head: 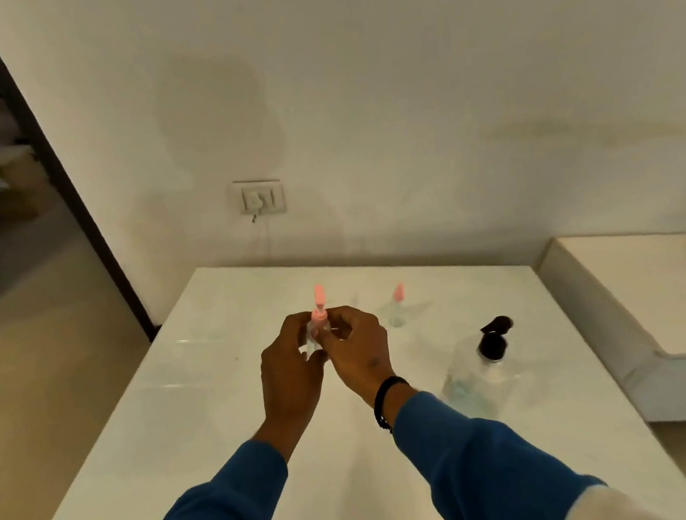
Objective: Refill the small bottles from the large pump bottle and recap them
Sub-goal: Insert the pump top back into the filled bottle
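Small bottle upright, gripped by both hands

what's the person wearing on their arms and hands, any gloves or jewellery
No gloves: both the left hand and the right hand are bare. Both arms wear long blue sleeves that end at the wrists. A thin black band circles the right wrist just above the cuff. A small dark mark shows on the back of the right hand; no rings are visible.

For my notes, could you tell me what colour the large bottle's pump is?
Black, on the large pump bottle, in the head view.
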Demonstrator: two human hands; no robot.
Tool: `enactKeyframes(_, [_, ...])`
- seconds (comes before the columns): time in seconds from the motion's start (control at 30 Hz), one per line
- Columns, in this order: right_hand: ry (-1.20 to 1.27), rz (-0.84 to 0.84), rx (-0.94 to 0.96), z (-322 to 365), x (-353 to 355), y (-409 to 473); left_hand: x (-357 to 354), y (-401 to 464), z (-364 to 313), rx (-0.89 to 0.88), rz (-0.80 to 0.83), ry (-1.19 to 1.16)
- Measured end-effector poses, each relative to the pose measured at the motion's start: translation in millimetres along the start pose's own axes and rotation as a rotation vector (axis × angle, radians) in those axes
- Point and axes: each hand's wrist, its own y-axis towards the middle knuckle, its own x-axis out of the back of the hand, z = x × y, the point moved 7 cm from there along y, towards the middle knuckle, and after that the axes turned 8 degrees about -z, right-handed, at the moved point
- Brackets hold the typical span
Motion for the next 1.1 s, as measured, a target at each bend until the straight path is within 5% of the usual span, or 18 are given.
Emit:
enactKeyframes(0.33, [0.003,-0.109,-0.101,-83.5,-58.0,87.4,-75.7,58.2,106.3,0.188,-0.015,-0.022])
enactKeyframes(0.63, [-0.004,-0.161,-0.158,-114.6,-84.5,137.0,-106.2,92.7,134.2,0.168,0.057,0.036])
enactKeyframes(0.9, [-0.037,-0.085,-0.253,-115.5,-77.7,116.0,-104.4,86.5,147.0,0.301,0.096,0.089])
enactKeyframes(1.1, [-0.031,0.057,-0.233,-116.9,-9.7,10.6,-60.0,14.5,138.6,0.37,0.004,0.182])
